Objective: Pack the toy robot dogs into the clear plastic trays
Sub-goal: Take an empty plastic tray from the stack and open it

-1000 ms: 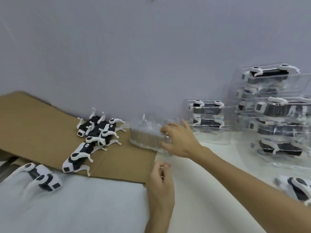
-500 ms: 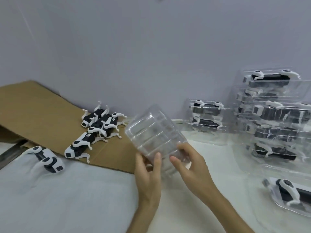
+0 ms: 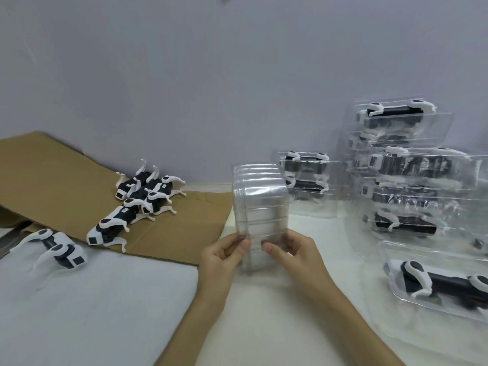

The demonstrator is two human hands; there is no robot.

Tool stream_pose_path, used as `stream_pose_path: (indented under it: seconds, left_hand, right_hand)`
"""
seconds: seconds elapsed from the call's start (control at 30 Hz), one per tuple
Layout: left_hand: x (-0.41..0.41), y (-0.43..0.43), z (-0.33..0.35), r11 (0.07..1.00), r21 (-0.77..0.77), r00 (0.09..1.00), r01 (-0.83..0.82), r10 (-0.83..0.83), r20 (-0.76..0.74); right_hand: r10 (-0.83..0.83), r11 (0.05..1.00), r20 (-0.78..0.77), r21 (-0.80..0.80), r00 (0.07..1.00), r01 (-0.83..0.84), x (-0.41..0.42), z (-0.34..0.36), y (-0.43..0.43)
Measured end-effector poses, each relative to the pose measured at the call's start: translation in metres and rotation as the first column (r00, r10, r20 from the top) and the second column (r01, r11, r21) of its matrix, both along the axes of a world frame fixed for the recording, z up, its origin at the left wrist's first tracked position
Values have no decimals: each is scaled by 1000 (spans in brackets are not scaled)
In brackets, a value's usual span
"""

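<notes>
Head view: I now have the nested stack of clear plastic trays (image 3: 260,207) lifted off the brown cardboard sheet (image 3: 52,175) and held upright just beside it. The fingers (image 3: 239,245) of the left hand (image 3: 221,260) and right hand (image 3: 293,256) pinch its near end. Peeling one tray free looks next; the black-and-white toy robot dogs (image 3: 137,204) lie loose on the cardboard.

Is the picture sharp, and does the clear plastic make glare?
Head view: soft, even light, faint shadows; the stack of clear trays shows a pale sheen, no hard glare; the toy dog at far left looks smeared; the wide lens bends the edges.
</notes>
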State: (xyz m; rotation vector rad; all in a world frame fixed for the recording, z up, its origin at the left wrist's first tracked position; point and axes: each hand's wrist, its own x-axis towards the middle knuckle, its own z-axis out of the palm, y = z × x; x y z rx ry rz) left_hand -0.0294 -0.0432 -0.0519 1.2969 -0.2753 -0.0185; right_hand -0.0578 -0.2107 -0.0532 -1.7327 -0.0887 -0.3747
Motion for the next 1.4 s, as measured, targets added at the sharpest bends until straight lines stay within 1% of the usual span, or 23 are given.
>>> stream_pose_path:
  seconds: [0.1, 0.3, 0.53, 0.6, 0.67, 0.73, 0.83, 0.97, 1.07, 1.13, 1.2, 1.33, 1.4]
  left_hand:
    - [6, 3, -1, 997, -66, 996, 38, -43, -73]
    - [9, 14, -3, 992, -101, 992, 81, -90, -91]
    - [15, 23, -3, 987, -120, 989, 103, -115, -93]
    - [16, 25, -4, 986, -123, 988, 115, -126, -86]
    - [17, 27, -4, 983, -132, 987, 126, -137, -80]
    - [17, 27, -4, 981, -140, 986, 137, -149, -75]
    - [18, 27, -4, 980, -148, 986, 136, -148, -71]
    - [20, 26, -4, 993, -101, 997, 59, -64, -44]
    - [22, 25, -4, 997, -73, 999, -21, 18, -50]
    - [24, 25, -4, 996, -65, 997, -57, 54, -47]
    - [24, 26, -5, 993, -63, 994, -96, 93, -52]
    - [24, 30, -8, 966, -140, 970, -215, 194, -149]
    - [25, 32, -8, 946, -190, 953, -261, 222, -204]
  right_hand:
    - [-15, 1000, 24, 3, 1000, 15, 4, 2, 2]
    - [-1, 998, 11, 65, 1000, 0, 0, 0, 6]
    - [140, 987, -2, 84, 990, -139, -6, 11, 3]
    - [118, 988, 15, 101, 993, -119, -6, 12, 5]
    - [62, 987, 30, 146, 998, -66, -6, 13, 6]
    - [27, 982, 17, 188, 999, -30, -6, 12, 7]
    - [15, 984, -8, 180, 1000, -13, -6, 11, 6]
    - [23, 986, -15, 165, 1000, -20, -9, 16, 7]
    - [-16, 989, -19, 145, 1000, 18, -10, 19, 10]
    - [-44, 994, -12, 104, 999, 45, -10, 20, 11]
    - [-39, 998, 0, 50, 999, 39, -11, 23, 11]
    - [-1, 998, 40, -56, 999, 4, -17, 42, 0]
    - [-43, 992, 114, -112, 993, 56, -24, 54, -9]
